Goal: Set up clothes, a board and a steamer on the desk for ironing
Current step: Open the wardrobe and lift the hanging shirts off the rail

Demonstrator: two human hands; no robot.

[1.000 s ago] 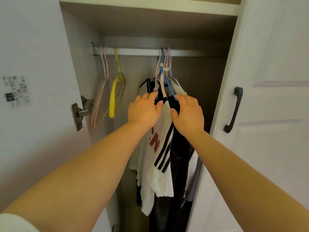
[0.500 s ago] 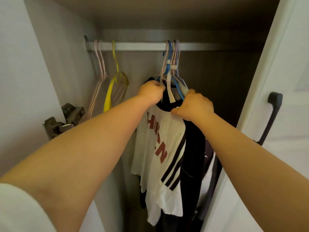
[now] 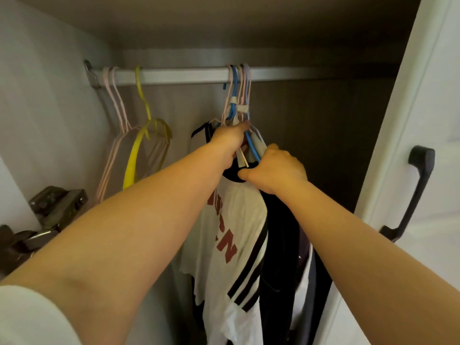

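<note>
Left hand point(image 3: 230, 141) clenched on hanger necks point(image 3: 245, 143); right hand point(image 3: 276, 170) gripping white shirt point(image 3: 236, 220) collar (black trim).

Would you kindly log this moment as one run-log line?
left hand: grips hangers | right hand: holds white shirt collar | shirt on rail

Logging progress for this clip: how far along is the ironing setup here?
Very early. Nothing looks set up: the view shows only the wardrobe, and no desk, board or steamer. In hand: the left hand grips the bunched hangers on the rail, while the right hand holds the white T-shirt at its collar. Left: unhook the clothes and lay everything out.
</note>
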